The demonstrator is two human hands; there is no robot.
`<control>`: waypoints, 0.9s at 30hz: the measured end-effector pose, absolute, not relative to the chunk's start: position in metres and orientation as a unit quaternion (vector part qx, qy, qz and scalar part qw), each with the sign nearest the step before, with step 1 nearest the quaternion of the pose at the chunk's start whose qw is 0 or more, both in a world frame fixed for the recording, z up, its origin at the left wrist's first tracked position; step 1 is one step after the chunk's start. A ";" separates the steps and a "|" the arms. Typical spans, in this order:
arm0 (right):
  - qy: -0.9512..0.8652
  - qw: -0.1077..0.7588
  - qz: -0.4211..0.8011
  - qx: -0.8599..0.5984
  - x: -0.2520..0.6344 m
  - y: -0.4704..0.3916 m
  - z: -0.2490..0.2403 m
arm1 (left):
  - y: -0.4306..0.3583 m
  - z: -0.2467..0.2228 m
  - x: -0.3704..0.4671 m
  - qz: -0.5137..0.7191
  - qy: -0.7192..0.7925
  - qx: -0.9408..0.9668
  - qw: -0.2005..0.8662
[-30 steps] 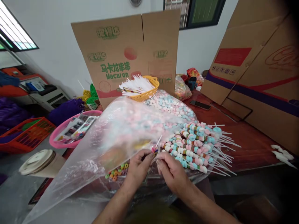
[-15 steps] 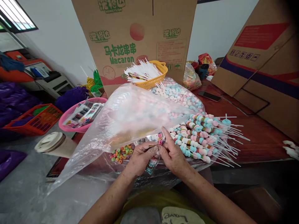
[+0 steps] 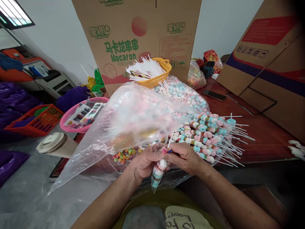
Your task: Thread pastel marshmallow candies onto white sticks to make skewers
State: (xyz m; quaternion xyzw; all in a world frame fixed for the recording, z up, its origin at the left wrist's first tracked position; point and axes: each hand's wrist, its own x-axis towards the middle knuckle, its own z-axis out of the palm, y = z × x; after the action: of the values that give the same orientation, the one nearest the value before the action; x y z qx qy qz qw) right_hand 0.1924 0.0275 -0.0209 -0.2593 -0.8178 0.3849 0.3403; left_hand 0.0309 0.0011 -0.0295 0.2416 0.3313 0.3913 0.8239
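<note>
A bagged marshmallow skewer (image 3: 158,174) points down between my hands, with pink, white, blue and brown pieces inside a clear wrapper. Its white stick rises above my fingers. My left hand (image 3: 145,160) is closed around the neck of the wrapper, where a bit of pink shows. My right hand (image 3: 187,157) pinches the same neck from the other side; a small blue piece shows at its fingertips. A pile of unwrapped marshmallow skewers (image 3: 205,136) lies to the right of my hands. Colourful ring candies (image 3: 127,155) lie to their left.
A large clear plastic bag (image 3: 133,111) of marshmallows spreads over the table, with a yellow basket (image 3: 154,83) of white sticks on top. At left are a pink basin (image 3: 81,129) of wrappers and a lidded paper cup (image 3: 57,144). Behind stands a cardboard box (image 3: 143,38); a phone (image 3: 214,95) lies right.
My hands have drawn lower and closer together at the wrapper's neck. My right index finger, stretched out before, is now curled in. The wrapped skewer and its white stick show more plainly.
</note>
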 end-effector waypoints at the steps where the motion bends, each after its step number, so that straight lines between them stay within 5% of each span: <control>1: -0.807 0.344 0.380 -0.295 0.191 0.028 -0.023 | 0.001 -0.032 0.035 0.417 0.331 0.228 0.815; 6: -0.792 0.362 0.287 -0.400 0.188 0.022 -0.031 | -0.001 -0.039 0.048 0.499 0.375 0.173 0.762; 13: -0.887 0.297 0.130 -0.328 0.205 0.022 -0.017 | -0.004 -0.027 0.054 0.530 0.422 0.199 0.708; 18: -0.851 0.373 -0.064 -0.364 0.215 0.018 -0.016 | -0.011 -0.018 0.055 0.475 0.500 0.301 0.659; 21: -0.876 0.364 0.033 -0.316 0.215 0.004 -0.017 | -0.003 0.005 0.040 0.416 0.394 0.269 0.774; 24: -0.857 0.351 0.150 -0.345 0.215 -0.005 -0.020 | 0.010 0.021 0.023 0.555 0.283 0.284 0.729; 27: -0.768 0.396 0.243 -0.441 0.214 -0.008 -0.024 | 0.016 0.017 0.024 0.421 0.330 0.344 0.772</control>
State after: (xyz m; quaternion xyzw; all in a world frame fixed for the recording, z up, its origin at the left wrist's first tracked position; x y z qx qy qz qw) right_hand 0.2144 -0.0078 -0.0240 -0.4412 -0.7681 0.2429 0.3955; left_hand 0.0236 0.0156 0.0167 0.3444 0.3296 0.4206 0.7719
